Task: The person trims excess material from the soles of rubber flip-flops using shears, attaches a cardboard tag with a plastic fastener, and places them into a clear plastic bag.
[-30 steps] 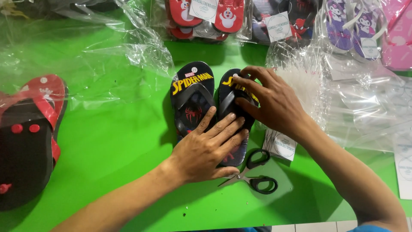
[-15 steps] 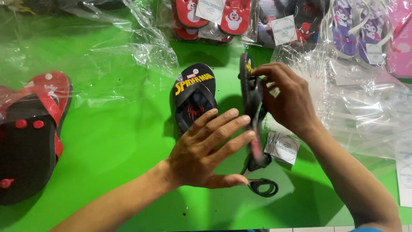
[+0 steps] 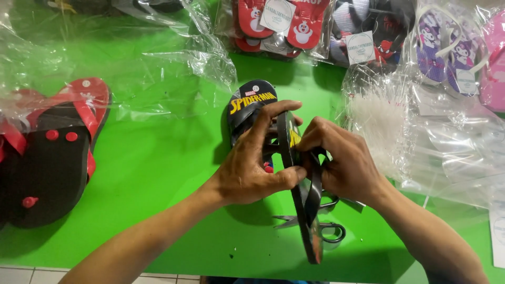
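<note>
1. Holding the black sandal [image 3: 307, 210] on edge over the green table [image 3: 158, 168], I see both hands clamped on it: my left hand [image 3: 252, 168] pinches the sole from the near side, thumb and fingers closed on its upper half, and my right hand [image 3: 347, 165] grips it from the far side, fingers curled around the strap [image 3: 315, 184].

2. Its mate [image 3: 247, 108] lies flat on the table just behind my left hand, its yellow-lettered end pointing away from me. The two sandals look close together, but I cannot tell whether they touch.

3. Scissors [image 3: 329, 231] lie on the table beneath the upright sandal, partly hidden by it.

4. Clear plastic bags [image 3: 421, 142] are heaped to the right. Packed pairs with round paper tags [image 3: 294, 23] line the far edge, and a red-and-black pair [image 3: 58, 152] lies in plastic at the left.

5. I judge the step in hand to be pairing the two sandals: one is raised and turned, the other waits flat.

6. As I read it, the next move calls for bringing the raised sandal against its mate, sole lined up with sole, with a firm grip on the strap so it does not twist.
</note>
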